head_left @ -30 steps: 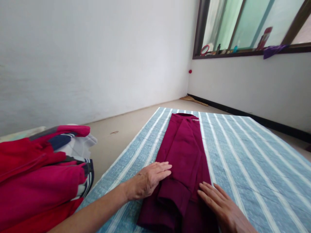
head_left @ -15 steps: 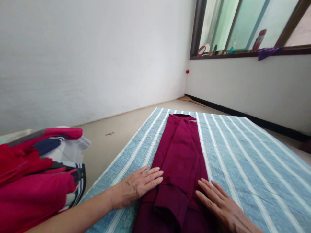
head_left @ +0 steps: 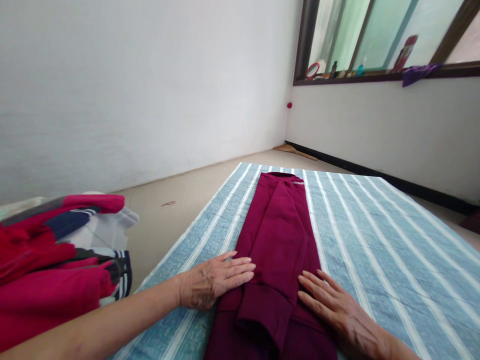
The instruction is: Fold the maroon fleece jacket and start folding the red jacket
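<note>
A maroon sweatshirt (head_left: 279,235) lies folded into a long narrow strip, its collar at the far end and a ribbed sleeve cuff near me. My left hand (head_left: 215,280) rests flat on its left edge, fingers stretched out over the cloth. On the opposite edge, beside the cuff, my right hand (head_left: 333,305) lies with its fingers extended and touching the fabric. Neither hand grips anything. Under the sweatshirt is a blue and white striped sheet (head_left: 360,225). The sweatshirt's near end runs out of the bottom of the view.
To the left is a heap of clothes (head_left: 56,280) in red, pink, navy and white. Behind stands a white wall (head_left: 150,90). A window sill (head_left: 348,77) at the upper right carries a round mirror, small bottles and a purple cloth (head_left: 418,74).
Both hands have shifted slightly inward over the sweatshirt, the right one moving a little left and forward. The sweatshirt keeps its folded shape, and the camera view has tilted slightly.
</note>
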### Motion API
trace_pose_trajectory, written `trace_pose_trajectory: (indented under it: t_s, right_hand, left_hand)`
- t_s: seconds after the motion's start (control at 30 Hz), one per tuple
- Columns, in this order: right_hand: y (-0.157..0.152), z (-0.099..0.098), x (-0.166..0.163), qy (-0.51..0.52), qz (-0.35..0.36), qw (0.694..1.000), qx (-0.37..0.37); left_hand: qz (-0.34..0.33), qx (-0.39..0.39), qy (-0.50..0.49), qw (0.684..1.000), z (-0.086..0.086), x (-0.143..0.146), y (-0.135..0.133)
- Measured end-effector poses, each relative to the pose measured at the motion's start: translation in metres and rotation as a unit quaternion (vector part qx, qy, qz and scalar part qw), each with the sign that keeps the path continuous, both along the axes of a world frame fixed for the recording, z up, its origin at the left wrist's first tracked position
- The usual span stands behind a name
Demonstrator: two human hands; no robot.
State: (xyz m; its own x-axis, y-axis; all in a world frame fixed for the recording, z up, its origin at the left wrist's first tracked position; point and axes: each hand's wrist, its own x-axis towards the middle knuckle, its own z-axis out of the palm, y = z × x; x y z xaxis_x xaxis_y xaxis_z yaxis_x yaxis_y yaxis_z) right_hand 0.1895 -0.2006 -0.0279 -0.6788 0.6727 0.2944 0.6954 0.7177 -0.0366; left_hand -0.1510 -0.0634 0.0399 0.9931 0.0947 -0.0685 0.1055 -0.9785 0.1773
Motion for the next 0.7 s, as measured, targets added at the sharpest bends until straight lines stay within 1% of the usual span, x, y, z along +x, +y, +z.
trace_pose_trajectory:
  t_s: [0.1,0.23,0.4,0.57,0.7]
  right_hand:
    - [0.004,0.002,-0.001,0.023,0.006,0.999,-0.037]
    - [0.01,0.006,-0.002,0.025,0.008,0.995,-0.093]
    - [0.014,0.011,-0.001,0.05,0.041,0.985,-0.161]
    - [0.017,0.019,0.0,0.052,0.062,0.976,-0.204]
    - [0.019,0.024,0.0,0.074,0.065,0.974,-0.204]
  left_hand:
    - [-0.008,-0.006,-0.018,1.0,0.001,0.001,0.0]
    - [-0.008,0.007,-0.051,0.999,-0.001,0.003,-0.001]
    - [-0.007,0.02,-0.102,0.995,-0.007,0.005,-0.002]
    - [-0.013,0.014,-0.091,0.996,-0.006,0.005,0.0]
    - [-0.028,-0.02,-0.048,0.998,0.0,0.006,0.005]
